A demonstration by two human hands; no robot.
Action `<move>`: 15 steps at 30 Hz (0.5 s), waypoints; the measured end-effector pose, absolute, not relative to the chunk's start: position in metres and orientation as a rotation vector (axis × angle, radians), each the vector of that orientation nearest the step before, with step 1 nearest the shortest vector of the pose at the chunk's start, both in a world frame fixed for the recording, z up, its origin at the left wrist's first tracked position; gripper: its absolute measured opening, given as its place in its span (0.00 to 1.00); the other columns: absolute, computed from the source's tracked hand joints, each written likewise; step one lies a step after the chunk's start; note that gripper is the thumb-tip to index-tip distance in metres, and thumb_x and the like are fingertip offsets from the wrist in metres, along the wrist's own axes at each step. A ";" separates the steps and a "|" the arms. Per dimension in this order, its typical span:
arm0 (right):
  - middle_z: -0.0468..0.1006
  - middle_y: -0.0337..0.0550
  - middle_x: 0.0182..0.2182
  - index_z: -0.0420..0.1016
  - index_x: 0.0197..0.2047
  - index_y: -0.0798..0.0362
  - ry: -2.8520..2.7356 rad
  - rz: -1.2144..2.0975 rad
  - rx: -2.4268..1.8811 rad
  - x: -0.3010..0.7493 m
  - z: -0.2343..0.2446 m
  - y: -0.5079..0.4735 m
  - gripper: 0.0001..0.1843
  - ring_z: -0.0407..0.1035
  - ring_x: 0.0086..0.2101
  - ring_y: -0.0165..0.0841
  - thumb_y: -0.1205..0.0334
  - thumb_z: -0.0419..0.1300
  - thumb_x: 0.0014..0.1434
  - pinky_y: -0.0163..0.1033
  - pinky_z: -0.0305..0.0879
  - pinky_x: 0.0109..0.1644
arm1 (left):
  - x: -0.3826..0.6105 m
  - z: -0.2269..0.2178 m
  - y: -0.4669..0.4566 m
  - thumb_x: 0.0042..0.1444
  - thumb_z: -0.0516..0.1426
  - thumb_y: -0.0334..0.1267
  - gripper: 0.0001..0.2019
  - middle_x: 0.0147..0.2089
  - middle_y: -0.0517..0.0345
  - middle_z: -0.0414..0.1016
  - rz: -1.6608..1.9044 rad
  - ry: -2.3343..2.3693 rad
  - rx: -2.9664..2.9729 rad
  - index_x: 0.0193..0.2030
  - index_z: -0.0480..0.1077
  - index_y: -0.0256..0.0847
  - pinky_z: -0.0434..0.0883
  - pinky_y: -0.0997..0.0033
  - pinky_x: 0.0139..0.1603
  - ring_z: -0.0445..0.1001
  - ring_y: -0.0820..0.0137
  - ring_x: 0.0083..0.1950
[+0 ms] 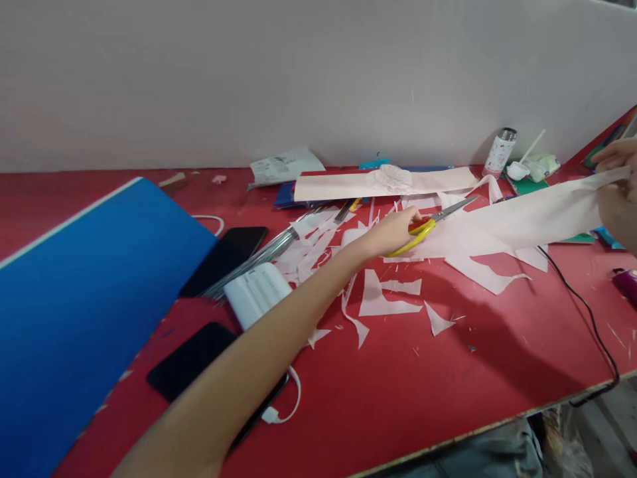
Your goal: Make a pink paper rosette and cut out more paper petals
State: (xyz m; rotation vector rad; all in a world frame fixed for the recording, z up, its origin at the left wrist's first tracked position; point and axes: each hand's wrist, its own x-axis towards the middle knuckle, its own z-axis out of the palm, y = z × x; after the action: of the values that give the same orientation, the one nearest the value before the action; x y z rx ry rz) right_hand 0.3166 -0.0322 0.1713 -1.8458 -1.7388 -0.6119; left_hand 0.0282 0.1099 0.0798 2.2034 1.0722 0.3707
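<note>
My left hand (395,229) is closed around the yellow handles of a pair of scissors (422,238). The blades point right and up, slightly parted, at the left end of a long pale pink strip of paper or thin fabric (542,212). At the right edge, partly out of view, my right hand (617,192) grips the strip's other end, so it stretches above the table. Beneath the scissors lie pale offcuts (391,302) and narrow scraps. Behind them rests another long pale strip (338,186) with a crumpled piece on it.
A large blue board (99,299) covers the left of the red table (378,398). Near it lie dark phones (192,358), a white power bank (256,292) and a bundle of thin rods (279,245). A flask (499,153) stands against the wall; a black cable (582,302) crosses the right side.
</note>
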 end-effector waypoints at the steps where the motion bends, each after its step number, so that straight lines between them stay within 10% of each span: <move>1: 0.73 0.47 0.40 0.61 0.52 0.47 -1.705 -0.593 -1.857 0.315 0.174 -0.029 0.27 0.71 0.39 0.37 0.77 0.45 0.50 0.44 0.66 0.36 | 0.024 0.084 0.106 0.49 0.58 0.42 0.15 0.49 0.50 0.73 0.369 1.053 2.217 0.44 0.66 0.42 0.66 0.66 0.41 0.72 0.62 0.47; 9: 0.67 0.38 0.24 0.65 0.53 0.48 -1.599 -0.367 -2.038 0.321 0.190 0.013 0.24 0.58 0.20 0.27 0.73 0.48 0.54 0.37 0.56 0.25 | 0.018 0.098 0.049 0.48 0.55 0.36 0.07 0.26 0.61 0.70 0.354 1.223 1.984 0.34 0.61 0.42 0.60 0.70 0.25 0.68 0.71 0.25; 15: 0.70 0.45 0.32 0.64 0.56 0.52 -1.878 -0.307 -1.933 0.328 0.182 0.054 0.24 0.62 0.29 0.30 0.75 0.47 0.57 0.41 0.57 0.33 | 0.024 0.086 0.000 0.47 0.57 0.38 0.10 0.26 0.62 0.70 0.442 1.216 1.860 0.36 0.61 0.44 0.57 0.70 0.23 0.67 0.70 0.25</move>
State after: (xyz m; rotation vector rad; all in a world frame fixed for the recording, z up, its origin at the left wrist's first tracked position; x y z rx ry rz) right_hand 0.3285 0.0538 0.1818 -1.9328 -1.8777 -0.3069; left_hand 0.0242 0.0003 0.0858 1.8599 1.2163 0.4415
